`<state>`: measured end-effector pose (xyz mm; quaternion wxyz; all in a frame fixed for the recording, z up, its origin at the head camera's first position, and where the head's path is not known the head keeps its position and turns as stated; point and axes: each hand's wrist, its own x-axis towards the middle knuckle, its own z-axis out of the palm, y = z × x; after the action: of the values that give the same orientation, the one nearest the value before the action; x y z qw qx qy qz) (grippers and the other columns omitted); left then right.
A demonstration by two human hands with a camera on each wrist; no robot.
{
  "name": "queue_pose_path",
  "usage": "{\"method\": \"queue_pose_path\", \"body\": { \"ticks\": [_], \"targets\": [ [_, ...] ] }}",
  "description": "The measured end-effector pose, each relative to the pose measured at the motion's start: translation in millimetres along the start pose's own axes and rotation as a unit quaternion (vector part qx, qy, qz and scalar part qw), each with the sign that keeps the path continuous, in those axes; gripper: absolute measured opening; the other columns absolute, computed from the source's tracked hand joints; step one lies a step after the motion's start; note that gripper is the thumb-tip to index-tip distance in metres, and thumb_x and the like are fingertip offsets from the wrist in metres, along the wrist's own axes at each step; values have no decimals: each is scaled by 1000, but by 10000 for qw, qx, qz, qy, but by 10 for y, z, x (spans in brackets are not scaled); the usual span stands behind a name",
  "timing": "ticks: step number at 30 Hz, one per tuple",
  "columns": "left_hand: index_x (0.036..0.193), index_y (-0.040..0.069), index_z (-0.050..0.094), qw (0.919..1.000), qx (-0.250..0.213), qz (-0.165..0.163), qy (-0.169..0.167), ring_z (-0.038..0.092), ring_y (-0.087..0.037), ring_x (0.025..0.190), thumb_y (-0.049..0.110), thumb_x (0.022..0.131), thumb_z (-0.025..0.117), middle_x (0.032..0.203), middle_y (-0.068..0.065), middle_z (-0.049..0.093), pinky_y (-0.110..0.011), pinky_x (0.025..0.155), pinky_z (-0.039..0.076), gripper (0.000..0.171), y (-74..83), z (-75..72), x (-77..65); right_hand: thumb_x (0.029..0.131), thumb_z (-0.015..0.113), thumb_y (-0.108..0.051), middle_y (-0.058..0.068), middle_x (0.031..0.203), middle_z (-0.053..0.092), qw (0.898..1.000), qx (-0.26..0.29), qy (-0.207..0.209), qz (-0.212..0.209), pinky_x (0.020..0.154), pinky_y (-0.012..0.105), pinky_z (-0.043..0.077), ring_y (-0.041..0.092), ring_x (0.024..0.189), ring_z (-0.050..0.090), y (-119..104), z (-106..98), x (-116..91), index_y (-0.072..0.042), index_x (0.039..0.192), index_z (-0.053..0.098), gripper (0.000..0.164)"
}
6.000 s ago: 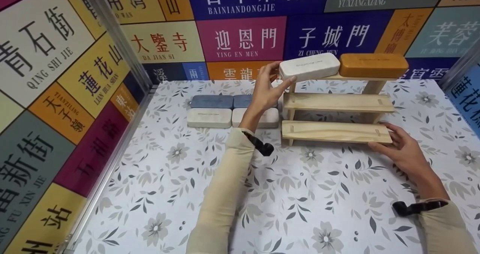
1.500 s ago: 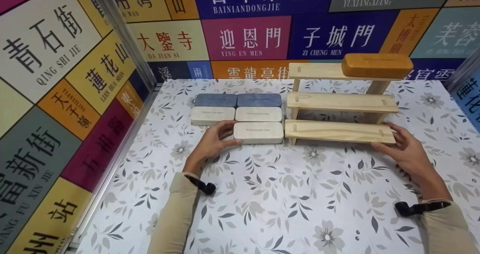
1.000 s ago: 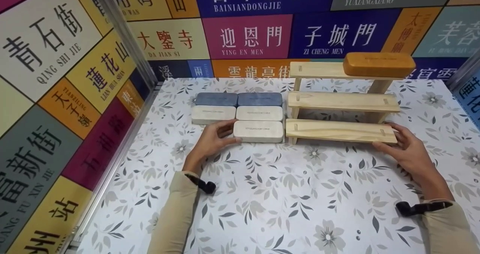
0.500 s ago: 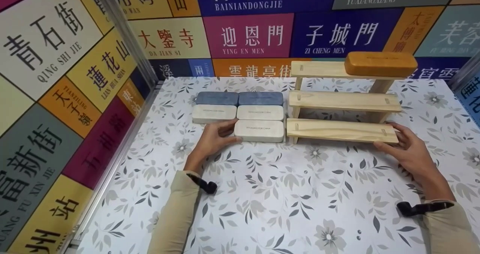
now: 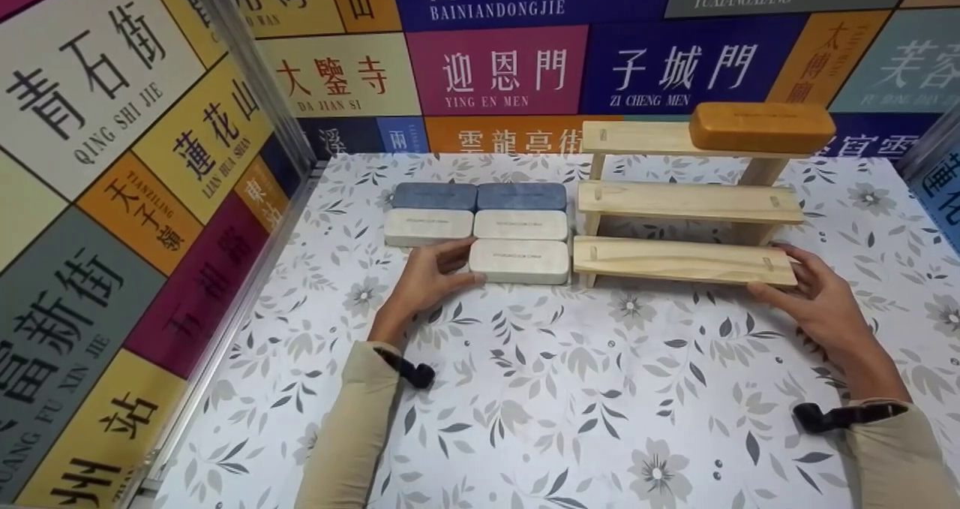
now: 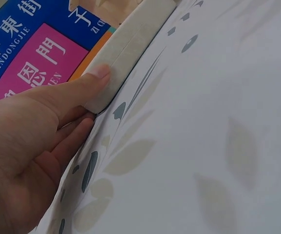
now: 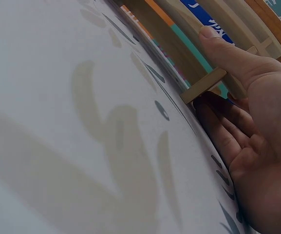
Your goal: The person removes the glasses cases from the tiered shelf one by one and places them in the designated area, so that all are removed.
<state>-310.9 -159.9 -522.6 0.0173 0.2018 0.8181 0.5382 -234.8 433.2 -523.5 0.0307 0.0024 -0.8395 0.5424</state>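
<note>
In the head view, my left hand (image 5: 426, 278) pinches the left end of a white oblong glasses case (image 5: 519, 261) lying on the table. The left wrist view shows the thumb on the front side of this case (image 6: 130, 53). My right hand (image 5: 814, 295) grips the right end of the bottom tier of a three-tier wooden display stand (image 5: 682, 260), thumb in front and fingers partly hidden behind. An orange glasses case (image 5: 761, 128) lies on the right half of the top tier. The middle and bottom tiers hold nothing.
Behind the held case lie two more white cases (image 5: 429, 226) side by side, with two blue-grey cases (image 5: 435, 196) behind those. The stand is just right of this group. A flower-patterned white cloth (image 5: 570, 419) covers the table. Sign-printed panels (image 5: 495, 73) rise behind and left.
Six seconds ago my left hand held a white case at the top tier's left end. That case now lies on the table before the others. Over the last second and a half, both hands stay put.
</note>
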Motion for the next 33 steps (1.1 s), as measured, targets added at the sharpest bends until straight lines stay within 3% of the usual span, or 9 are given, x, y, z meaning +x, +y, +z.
{"method": "queue_pose_path", "body": {
  "ticks": [8, 25, 33],
  "targets": [
    [152, 13, 64, 10000, 53, 45, -36, 68, -22, 137, 21, 89, 91, 148, -9, 69, -29, 114, 58, 69, -4, 9, -5, 101, 77, -9, -31, 134, 62, 9993, 345, -108, -34, 90, 3, 53, -14, 115, 65, -15, -16, -14, -11, 172, 28, 86],
    [151, 13, 65, 9999, 40, 86, -41, 68, -24, 137, 22, 89, 92, 147, -11, 70, -32, 114, 58, 68, -16, 16, 10, 102, 77, -17, -33, 134, 57, 9999, -67, -48, 87, 93, 1, 49, -18, 118, 61, 5, -21, -11, -13, 173, 26, 87],
    [151, 11, 64, 9999, 103, 82, -60, 67, -23, 138, 23, 90, 91, 147, -10, 70, -29, 113, 58, 68, -7, 22, 7, 101, 79, -13, -33, 133, 61, 9999, 122, -4, 92, 93, 2, 50, -16, 117, 63, 14, -18, -5, -13, 172, 29, 86]
  ]
}}
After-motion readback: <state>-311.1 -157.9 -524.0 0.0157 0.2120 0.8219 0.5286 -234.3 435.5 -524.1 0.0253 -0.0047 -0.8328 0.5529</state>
